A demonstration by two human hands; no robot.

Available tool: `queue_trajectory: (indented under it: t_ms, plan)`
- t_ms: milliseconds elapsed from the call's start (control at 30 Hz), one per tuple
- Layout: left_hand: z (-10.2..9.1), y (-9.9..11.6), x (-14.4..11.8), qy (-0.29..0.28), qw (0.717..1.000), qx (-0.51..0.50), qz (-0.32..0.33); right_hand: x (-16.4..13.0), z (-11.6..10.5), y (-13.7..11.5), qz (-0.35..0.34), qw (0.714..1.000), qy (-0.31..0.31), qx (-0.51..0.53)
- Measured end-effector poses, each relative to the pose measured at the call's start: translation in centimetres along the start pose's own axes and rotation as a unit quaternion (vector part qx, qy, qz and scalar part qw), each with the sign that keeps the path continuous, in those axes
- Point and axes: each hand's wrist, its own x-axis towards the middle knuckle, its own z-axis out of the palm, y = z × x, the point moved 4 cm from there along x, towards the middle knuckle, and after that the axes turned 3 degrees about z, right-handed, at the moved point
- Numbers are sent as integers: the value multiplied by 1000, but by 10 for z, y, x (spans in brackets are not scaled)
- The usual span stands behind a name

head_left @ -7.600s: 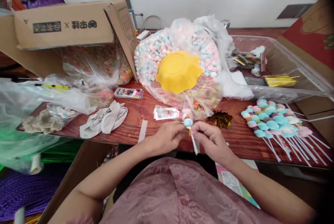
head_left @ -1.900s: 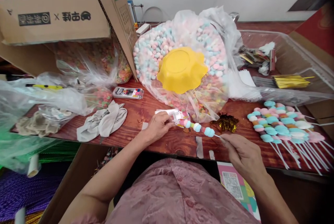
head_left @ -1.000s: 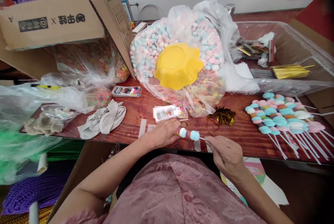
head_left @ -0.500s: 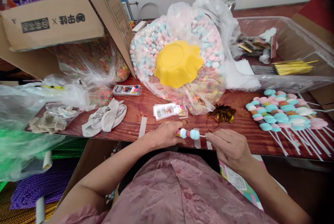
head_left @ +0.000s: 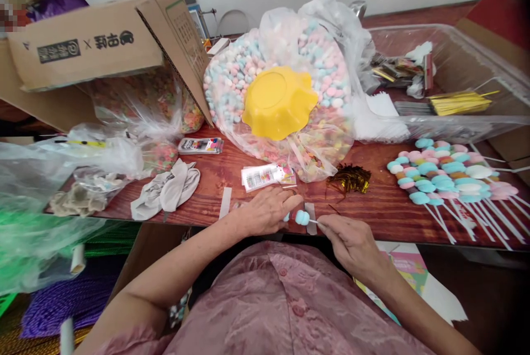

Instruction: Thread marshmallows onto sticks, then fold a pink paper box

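At the near edge of the red-brown wooden table (head_left: 385,208) my two hands hold one candy skewer (head_left: 303,218), a white stick with blue and pink marshmallow pieces on it. My left hand (head_left: 267,211) is closed over the candy end, hiding most of the pieces. The fingers of my right hand (head_left: 345,236) pinch the bare stick. Behind them lies a small printed packet (head_left: 265,176) and a clump of gold twist ties (head_left: 348,178).
A big clear bag of pastel marshmallows (head_left: 285,57) carries an upturned yellow bowl (head_left: 278,102). Finished skewers (head_left: 445,175) are piled at the right, near a clear tray (head_left: 459,95). A cardboard box (head_left: 95,51), plastic bags (head_left: 62,162) and a grey cloth (head_left: 165,192) fill the left.
The skewer was stretched out between my hands over the table. Both hands have come together nearer the edge, and my left hand now covers more of the candy.
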Motion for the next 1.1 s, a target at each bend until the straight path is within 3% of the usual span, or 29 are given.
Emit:
queue_trajectory:
  t_ms: [67,133,200,233,267,333,400,467,533,667,767,867,933,1000,1100]
  plan:
    - [-24,8,-1,79,996,34,12,-2,1,10,53,997,43,42]
    - [-42,15,-8,180,984,-6,5,-4,1,20,107,987,94,72]
    - [-42,16,-18,255,955,-143,-44,-5,2,26,140,977,129,92]
    - [-34,13,-23,273,927,-242,-86,-6,3,27,149,974,138,102]
    - [-22,7,-27,277,883,-352,-137,-6,5,26,153,972,143,111]
    - [8,-6,-31,275,746,-570,-209,-5,9,21,148,969,146,131]
    - [25,-17,-30,297,589,-723,-207,-4,13,13,134,969,147,147]
    - [25,-28,-25,336,474,-798,-162,-1,18,4,111,972,135,154]
    - [15,-37,-21,364,409,-826,-137,3,24,-4,77,979,123,147]
    - [0,-46,-13,398,321,-844,-162,6,31,-19,-65,985,154,48]
    - [0,-46,-10,425,288,-840,-178,3,39,-23,-145,974,166,-44]
    - [3,-42,-10,443,316,-821,-175,0,48,-20,-127,978,157,-44]
    - [3,-39,-11,442,362,-806,-155,3,51,-15,-53,991,116,32]
    - [2,-36,-11,424,405,-799,-135,7,56,-10,69,986,37,149]
    - [2,-36,-12,397,429,-803,-115,11,61,-5,240,915,-67,317]
